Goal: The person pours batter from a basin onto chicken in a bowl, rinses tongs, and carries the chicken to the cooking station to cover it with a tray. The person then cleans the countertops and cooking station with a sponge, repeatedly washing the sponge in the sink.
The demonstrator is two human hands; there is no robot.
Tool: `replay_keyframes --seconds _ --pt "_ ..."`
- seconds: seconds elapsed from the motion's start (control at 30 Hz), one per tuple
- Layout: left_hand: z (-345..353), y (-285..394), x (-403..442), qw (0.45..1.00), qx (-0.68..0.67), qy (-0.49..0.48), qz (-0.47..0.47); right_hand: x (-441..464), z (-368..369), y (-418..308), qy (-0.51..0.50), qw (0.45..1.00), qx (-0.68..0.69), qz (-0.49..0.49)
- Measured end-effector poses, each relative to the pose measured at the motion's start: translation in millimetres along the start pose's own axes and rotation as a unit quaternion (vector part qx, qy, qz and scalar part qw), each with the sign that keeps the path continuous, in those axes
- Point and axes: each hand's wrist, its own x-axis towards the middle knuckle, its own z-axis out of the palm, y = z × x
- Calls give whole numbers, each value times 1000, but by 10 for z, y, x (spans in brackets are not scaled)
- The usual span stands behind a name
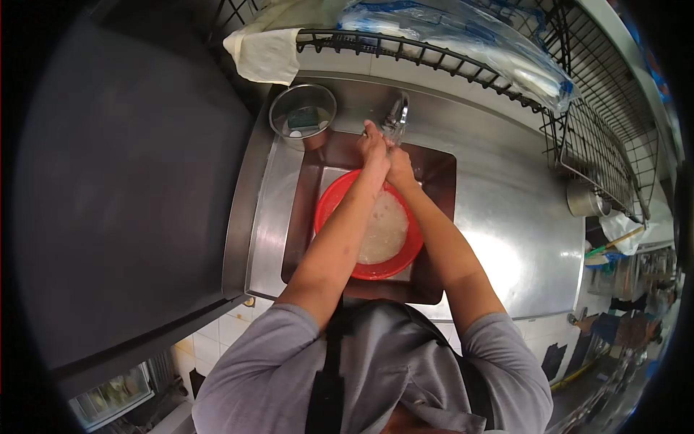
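My left hand (371, 147) and my right hand (399, 168) meet under the chrome tap (397, 112), at the far side of the sink (448, 195). Water appears to run from the spout onto them. The left thumb is stretched out upward, apart from the rest of that hand. My right hand presses against the left one, and its fingers are mostly hidden. Below my wrists, a red basin (413, 246) stands in the sink with cloudy, whitish water (383, 231) in it. What lies under that water is hard to make out.
A clear container (318, 90) with a dark green scouring pad (302, 118) stands at the sink's back left corner. The steel counter (506, 210) extends right. Above hangs a black wire rack (434, 53) with plastic bags (499, 58) and a pale cloth (266, 56). Another person (622, 329) is far right.
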Motion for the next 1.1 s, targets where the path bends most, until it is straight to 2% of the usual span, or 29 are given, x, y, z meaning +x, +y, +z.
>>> replay_keyframes --seconds 0.07,0.17,0.2,0.23,0.27,0.3,0.37,0.4,0.5,0.57,0.63,0.67,0.7,0.77,0.83,0.87,0.93,1.0,1.07,1.1 --pt "-93 75 100 998 -13 -35 -48 76 -96 97 -152 977 139 51" --pt "-175 -101 207 991 -87 -38 -92 -79 -563 -56 -282 871 372 155" --pt "-113 -37 79 992 -35 43 -109 -121 -554 70 -181 937 295 43" --pt "59 149 -97 984 12 125 -124 -92 -514 134 -73 971 214 -80" --pt "134 306 -339 986 -40 110 -115 -93 -598 -23 19 973 111 -201" --pt "137 54 -218 990 -77 90 -73 -115 -701 -205 116 942 10 -314" --pt "-2 -656 286 989 -137 38 38 -189 -519 -234 51 977 -91 -186" --pt "-21 -613 232 990 -127 54 40 -206 -465 -235 25 982 -147 -116" --pt "15 -520 50 991 -90 82 53 -44 -356 -277 -96 979 -157 90" --pt "-61 -514 157 993 -51 77 78 59 -264 -156 -163 969 -152 111" --pt "-135 -300 93 995 -47 50 76 30 -89 -19 -107 991 -76 41" --pt "-106 -134 0 996 -26 70 48 39 42 108 -92 996 -5 10" --pt "-84 -16 -41 996 -4 90 24 11 21 64 -100 995 20 7" --pt "-182 -52 29 998 -12 62 30 -80 -15 -96 -121 990 73 -1" --pt "-247 -12 9 999 -28 36 10 -142 97 6 -133 977 151 66" --pt "-246 75 -102 999 -40 23 -14 -178 125 34 -138 967 190 99" --pt "-378 137 -329 996 -59 -11 -67 -297 10 140 -276 909 252 183" --pt "-613 74 -511 988 -75 -57 -122 -524 -162 102 -378 836 335 214" --pt "-931 61 -664 990 -41 -52 -125 -714 -334 5 -448 757 435 193" --pt "-1146 69 -707 993 27 -87 -80 -679 -307 19 -383 808 413 172"
